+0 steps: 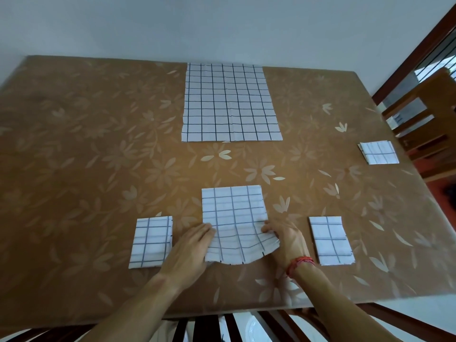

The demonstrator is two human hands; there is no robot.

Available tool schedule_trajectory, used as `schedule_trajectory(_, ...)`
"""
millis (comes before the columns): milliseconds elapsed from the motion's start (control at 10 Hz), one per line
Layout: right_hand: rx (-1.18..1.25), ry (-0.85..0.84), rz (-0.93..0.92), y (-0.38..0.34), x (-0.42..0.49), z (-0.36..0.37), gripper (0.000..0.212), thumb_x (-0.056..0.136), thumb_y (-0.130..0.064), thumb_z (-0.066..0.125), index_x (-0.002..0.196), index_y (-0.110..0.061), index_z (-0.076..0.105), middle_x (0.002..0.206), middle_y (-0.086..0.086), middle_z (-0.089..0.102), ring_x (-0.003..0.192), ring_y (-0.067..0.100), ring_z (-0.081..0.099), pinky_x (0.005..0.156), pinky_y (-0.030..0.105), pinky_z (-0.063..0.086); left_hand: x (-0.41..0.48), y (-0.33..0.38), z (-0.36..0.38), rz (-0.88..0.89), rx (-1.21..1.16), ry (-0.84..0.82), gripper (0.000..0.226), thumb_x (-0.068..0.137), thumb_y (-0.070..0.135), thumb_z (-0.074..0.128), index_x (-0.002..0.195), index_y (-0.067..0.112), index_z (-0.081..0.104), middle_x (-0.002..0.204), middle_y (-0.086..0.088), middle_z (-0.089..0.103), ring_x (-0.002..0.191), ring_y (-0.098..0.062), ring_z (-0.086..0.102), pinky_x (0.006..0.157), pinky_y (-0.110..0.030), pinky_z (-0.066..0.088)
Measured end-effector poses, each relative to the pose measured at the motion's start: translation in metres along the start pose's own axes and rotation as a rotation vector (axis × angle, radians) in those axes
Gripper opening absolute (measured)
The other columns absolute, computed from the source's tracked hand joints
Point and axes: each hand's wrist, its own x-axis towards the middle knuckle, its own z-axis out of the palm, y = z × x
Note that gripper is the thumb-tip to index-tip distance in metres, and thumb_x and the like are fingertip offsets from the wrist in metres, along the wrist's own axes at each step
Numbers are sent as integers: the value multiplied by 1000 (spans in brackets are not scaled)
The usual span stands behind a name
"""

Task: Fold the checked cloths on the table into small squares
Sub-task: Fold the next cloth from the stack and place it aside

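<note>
A half-folded white checked cloth lies in front of me near the table's front edge. My left hand grips its near left edge. My right hand pinches its near right edge, and that near edge is lifted and rippled off the table. A small folded checked cloth lies to the left of my left hand. Another folded cloth lies to the right of my right hand. A third folded cloth sits at the table's right edge. A large checked cloth lies spread flat at the far middle.
The table wears a brown floral cover and stands against a pale wall. A wooden chair stands at the right side. Another chair's back slats show below the table's front edge.
</note>
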Motion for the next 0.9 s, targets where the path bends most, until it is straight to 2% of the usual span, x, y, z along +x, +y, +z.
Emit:
schedule_trajectory(100, -309, 139, -116, 0, -1, -1, 19, 77, 0, 64, 93, -9, 68, 77, -3, 71, 94, 33, 65, 101, 47, 48, 2, -6, 1, -15, -2, 60, 56, 84, 10, 68, 137, 10, 49, 137, -3, 53, 132, -19, 42, 111, -24, 27)
schedule_trajectory(200, -689, 284, -560, 17, -10, -9, 28, 63, -1, 81, 85, -16, 72, 95, -5, 71, 94, 22, 62, 90, 11, 43, 4, -9, 2, -25, -5, 81, 45, 80, 8, 71, 124, 12, 59, 121, 1, 61, 119, -15, 51, 99, -26, 41)
schedule_trajectory(300, -723, 251, -653, 21, -10, -12, 34, 60, 0, 82, 89, -17, 74, 99, 3, 68, 91, 18, 61, 80, 17, 45, 7, -9, 1, -44, -17, 108, 38, 80, 3, 68, 116, 13, 62, 112, 2, 63, 112, -15, 53, 92, -28, 47)
schedule_trajectory(400, -802, 290, -590, 8, -12, -11, 29, 67, -11, 71, 95, -17, 75, 99, 6, 67, 89, 17, 61, 79, 14, 40, 13, -9, 2, -69, -18, 161, 27, 83, 4, 65, 107, 15, 63, 102, 3, 63, 104, -17, 54, 84, -32, 49)
schedule_trajectory(500, -678, 206, -418, -4, -12, -9, 27, 82, -10, 58, 105, -7, 71, 106, 15, 69, 101, 31, 63, 81, 22, 46, 25, -5, -2, -145, -30, 233, 11, 91, 20, 62, 102, 18, 63, 92, 3, 63, 94, -16, 55, 79, -30, 47)
schedule_trajectory(600, -863, 135, -190, -8, -8, -11, 33, 95, -24, 54, 119, -3, 62, 122, 14, 64, 116, 26, 57, 93, 27, 42, 37, -4, -6, -217, -71, 279, 8, 91, 24, 61, 98, 20, 59, 91, 6, 61, 86, -15, 57, 75, -32, 49)
schedule_trajectory(700, -715, 352, -338, -19, 8, -8, 24, 81, -36, 71, 84, -13, 65, 74, -5, 66, 78, 19, 62, 66, 27, 46, 45, -4, -9, -280, -111, 308, 13, 88, 17, 63, 94, 20, 51, 85, 5, 58, 79, -17, 58, 67, -27, 42)
schedule_trajectory(800, -702, 345, -334, -29, 17, -2, 16, 81, -36, 71, 88, -26, 62, 72, -19, 59, 77, 12, 59, 69, 24, 45, 49, -5, -9, -301, -132, 325, 28, 89, 15, 61, 115, 19, 51, 91, 3, 61, 86, -18, 58, 72, -27, 43)
schedule_trajectory(900, -702, 360, -321, -30, 22, 0, 22, 80, -36, 70, 99, -27, 64, 77, -17, 64, 82, 14, 62, 77, 32, 53, 52, -9, -7, -286, -76, 299, 43, 87, 12, 62, 126, 17, 44, 98, 0, 57, 96, -24, 54, 81, -37, 48)
